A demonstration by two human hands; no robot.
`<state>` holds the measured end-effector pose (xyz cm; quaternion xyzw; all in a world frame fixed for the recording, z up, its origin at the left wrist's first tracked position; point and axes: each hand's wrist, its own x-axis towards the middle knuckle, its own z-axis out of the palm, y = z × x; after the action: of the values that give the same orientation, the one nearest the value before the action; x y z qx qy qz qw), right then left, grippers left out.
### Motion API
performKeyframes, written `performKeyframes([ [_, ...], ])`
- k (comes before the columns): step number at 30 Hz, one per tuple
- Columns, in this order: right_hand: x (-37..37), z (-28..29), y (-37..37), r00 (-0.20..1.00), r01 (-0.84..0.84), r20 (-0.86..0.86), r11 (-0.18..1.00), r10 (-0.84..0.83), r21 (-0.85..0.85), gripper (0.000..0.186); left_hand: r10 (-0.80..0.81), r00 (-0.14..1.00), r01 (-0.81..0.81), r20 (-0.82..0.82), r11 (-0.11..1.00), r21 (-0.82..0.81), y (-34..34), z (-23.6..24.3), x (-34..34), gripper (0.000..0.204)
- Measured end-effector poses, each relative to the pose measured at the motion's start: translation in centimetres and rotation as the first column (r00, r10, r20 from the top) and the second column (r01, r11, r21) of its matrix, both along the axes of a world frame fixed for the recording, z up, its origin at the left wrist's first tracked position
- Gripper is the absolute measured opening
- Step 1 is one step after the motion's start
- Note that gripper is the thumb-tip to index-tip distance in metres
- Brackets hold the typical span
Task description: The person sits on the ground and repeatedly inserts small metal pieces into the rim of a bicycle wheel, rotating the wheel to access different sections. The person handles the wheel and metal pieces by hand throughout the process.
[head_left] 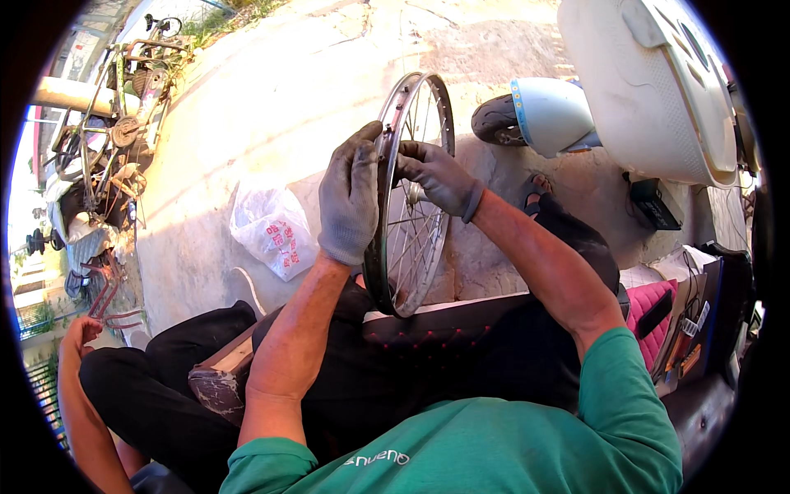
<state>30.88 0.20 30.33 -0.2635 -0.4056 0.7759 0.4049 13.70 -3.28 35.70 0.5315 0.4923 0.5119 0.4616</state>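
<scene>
A bare bicycle wheel (375,272), with a metal rim, thin spokes and no tyre, stands upright before me, its lower edge close to my lap. My left hand (350,198), in a grey work glove, lies along the outside of the rim on its left, fingers pointing up and bent in against it. From the right, my right hand (440,179), also gloved, closes its fingertips on the near part of the rim by the spokes. Whatever small part may be between those fingertips is hidden. The hub (414,194) shows partly below my right wrist.
A white plastic bag (271,229) lies on the concrete left of the wheel. Old bicycle frames and parts (123,132) crowd the far left. A scooter (553,115) with a white box (650,90) stands at right. Another person's arm (86,412) and knees are close on my left.
</scene>
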Motion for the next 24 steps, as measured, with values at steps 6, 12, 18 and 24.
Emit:
performKeyframes([
  [6, 0.2, 0.0, -0.3, 1.0, 0.023, -0.003, 0.997, -0.022, 0.07, 0.036, -0.005, 0.996, 0.008, -0.088, 1.0, 0.029, 0.0, 0.5, 0.1, 0.045],
  [12, 0.2, 1.3, -0.5, 0.999, -0.007, 0.04, 1.0, 0.008, -0.022, 0.033, 0.0, 1.0, 0.0, -0.012, 1.0, 0.006, 0.1, 0.1, -0.1, 0.044],
  [18, -0.1, -0.2, -0.2, 1.0, 0.029, 0.01, 0.998, -0.029, 0.047, 0.031, -0.01, 0.999, 0.011, -0.034, 1.0, 0.024, 0.0, 0.6, 0.3, 0.042],
  [24, 0.2, 0.5, -0.5, 0.996, 0.088, 0.023, 0.992, -0.09, 0.094, 0.033, -0.004, 0.998, 0.006, -0.058, 1.0, 0.021, -0.1, 0.7, 0.2, 0.042],
])
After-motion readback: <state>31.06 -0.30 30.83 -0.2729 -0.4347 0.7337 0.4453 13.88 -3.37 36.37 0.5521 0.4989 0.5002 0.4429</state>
